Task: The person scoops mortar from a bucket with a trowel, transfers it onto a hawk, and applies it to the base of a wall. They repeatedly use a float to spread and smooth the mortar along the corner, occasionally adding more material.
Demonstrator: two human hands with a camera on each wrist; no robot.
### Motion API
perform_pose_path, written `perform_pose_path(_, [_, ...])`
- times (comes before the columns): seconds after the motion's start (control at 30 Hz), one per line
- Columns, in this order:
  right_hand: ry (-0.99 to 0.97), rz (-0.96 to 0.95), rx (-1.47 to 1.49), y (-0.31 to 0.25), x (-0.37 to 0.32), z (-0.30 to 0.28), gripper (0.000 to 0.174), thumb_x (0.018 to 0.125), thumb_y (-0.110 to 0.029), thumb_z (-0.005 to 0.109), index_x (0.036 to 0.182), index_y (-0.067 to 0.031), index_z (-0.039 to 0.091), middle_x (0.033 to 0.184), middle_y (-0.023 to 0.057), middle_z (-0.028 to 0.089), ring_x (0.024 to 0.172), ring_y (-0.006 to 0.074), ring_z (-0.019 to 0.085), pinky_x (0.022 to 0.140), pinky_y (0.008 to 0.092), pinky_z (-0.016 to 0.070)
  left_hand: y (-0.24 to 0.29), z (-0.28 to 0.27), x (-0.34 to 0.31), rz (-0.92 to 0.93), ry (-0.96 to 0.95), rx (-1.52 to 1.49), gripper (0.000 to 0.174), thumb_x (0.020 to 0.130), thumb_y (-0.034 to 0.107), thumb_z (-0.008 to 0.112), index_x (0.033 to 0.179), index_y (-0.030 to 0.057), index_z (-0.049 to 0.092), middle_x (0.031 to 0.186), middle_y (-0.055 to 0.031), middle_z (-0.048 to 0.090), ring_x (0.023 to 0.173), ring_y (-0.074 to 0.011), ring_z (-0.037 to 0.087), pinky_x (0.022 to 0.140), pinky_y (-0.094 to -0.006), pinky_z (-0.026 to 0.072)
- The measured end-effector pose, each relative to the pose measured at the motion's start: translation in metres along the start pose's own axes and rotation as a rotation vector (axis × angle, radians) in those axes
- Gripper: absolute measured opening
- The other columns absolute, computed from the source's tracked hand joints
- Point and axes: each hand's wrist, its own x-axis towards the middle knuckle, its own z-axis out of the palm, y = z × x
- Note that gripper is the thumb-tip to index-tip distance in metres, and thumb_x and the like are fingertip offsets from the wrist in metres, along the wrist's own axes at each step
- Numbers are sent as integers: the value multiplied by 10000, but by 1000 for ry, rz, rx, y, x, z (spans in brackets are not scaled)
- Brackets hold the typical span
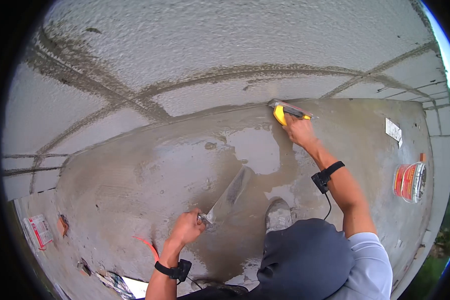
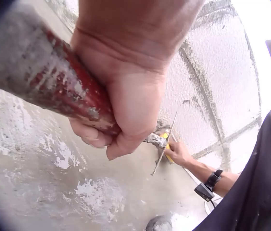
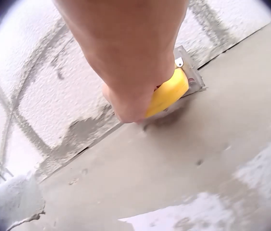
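Observation:
My left hand (image 1: 186, 227) grips a trowel (image 1: 231, 194) by its handle. The blade is long and wet, held low over the floor and pointing toward the wall. In the left wrist view the worn red handle (image 2: 73, 91) is crusted with grey mortar, and the fingers wrap round it. Out ahead, my right hand (image 1: 300, 131) holds a finishing trowel (image 1: 280, 115) by its yellow handle. Its flat metal plate (image 3: 188, 72) lies along the joint where wall meets floor. Smooth wet mortar (image 3: 174, 144) spreads beside that plate in the right wrist view.
A block wall (image 1: 235, 40) with mortared joints curves across the far side. To the right stand a red and white bucket (image 1: 406, 182) and a pale flat piece (image 1: 393, 131). A red and white packet (image 1: 38, 231) lies far left. My shoe (image 1: 279, 216) stands on the wet floor (image 1: 185, 165).

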Motion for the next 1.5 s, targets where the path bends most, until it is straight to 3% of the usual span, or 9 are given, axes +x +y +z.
perform_pose_path(0.1, [-169, 103, 28, 48, -15, -11, 450, 882, -269, 665, 1220, 0, 537, 1011, 203, 689, 864, 362, 674, 756, 450, 518, 16, 2, 14, -54, -54, 5, 272, 759, 137, 640, 968, -32, 600, 745, -207, 649, 748, -401, 645, 684, -462, 492])
perform_pose_path(0.23, [-36, -5, -7, 100, -24, -5, 370, 863, -220, 683, 1160, -41, 556, 968, 162, 681, 849, 341, 678, 722, 447, 526, 30, 3, 26, -39, -30, 12, 264, 755, 148, 640, 952, -24, 604, 738, -207, 636, 728, -397, 642, 664, -454, 491])
perform_pose_path(0.4, [-252, -11, 7, 143, -24, -19, 369, 892, -230, 649, 1180, -25, 543, 1072, 188, 661, 968, 378, 637, 799, 452, 512, 41, 6, 41, -37, -45, -7, 255, 753, 154, 647, 930, -24, 603, 715, -208, 618, 676, -380, 629, 637, -430, 488])
perform_pose_path(0.6, [-87, 230, 30, 175, -70, -27, 405, 893, -206, 646, 1235, -21, 534, 1110, 202, 650, 1025, 389, 621, 837, 469, 513, 47, 12, 55, -18, -11, -109, 218, 770, 132, 672, 894, -28, 590, 650, -150, 588, 573, -283, 593, 579, -387, 475])
perform_pose_path(0.77, [2, 330, 450, 87, -104, -91, 386, 902, -205, 662, 1228, -25, 562, 1083, 173, 665, 1005, 395, 625, 850, 435, 512, 69, 37, 82, -147, -244, -692, 181, 858, 111, 715, 910, 29, 562, 653, 8, 562, 517, -88, 537, 461, -261, 445])
perform_pose_path(0.93, [-124, 302, 1719, -24, -106, -118, 393, 995, -276, 586, 1287, -19, 532, 1043, 41, 642, 978, 164, 610, 877, 353, 496, 85, 60, 91, -103, -420, -926, 186, 873, 91, 719, 887, 70, 534, 635, 19, 530, 494, -75, 524, 432, -239, 427])
perform_pose_path(1.03, [-199, 308, 2096, -63, -109, -125, 414, 1016, -316, 543, 1303, -19, 513, 1036, 38, 626, 934, 120, 597, 846, 296, 492, 87, 56, 72, -87, -488, -929, 191, 867, 70, 717, 872, 67, 526, 629, 0, 536, 498, -90, 533, 431, -242, 427])
perform_pose_path(1.27, [-226, 333, 2139, -122, -150, -114, 414, 1019, -346, 529, 1262, -10, 529, 954, 13, 598, 830, 96, 565, 776, 271, 488, 60, 35, 9, -98, -427, -1138, 172, 865, 51, 706, 884, 70, 535, 634, 8, 534, 491, -95, 528, 413, -232, 408])
perform_pose_path(1.5, [-296, 625, 1683, -110, -207, -119, 362, 1003, -314, 535, 1224, -28, 551, 884, -3, 601, 760, 70, 545, 714, 239, 462, 40, 3, -19, 77, -299, -940, 186, 868, 112, 726, 869, 61, 547, 623, 16, 540, 496, -70, 533, 428, -229, 426])
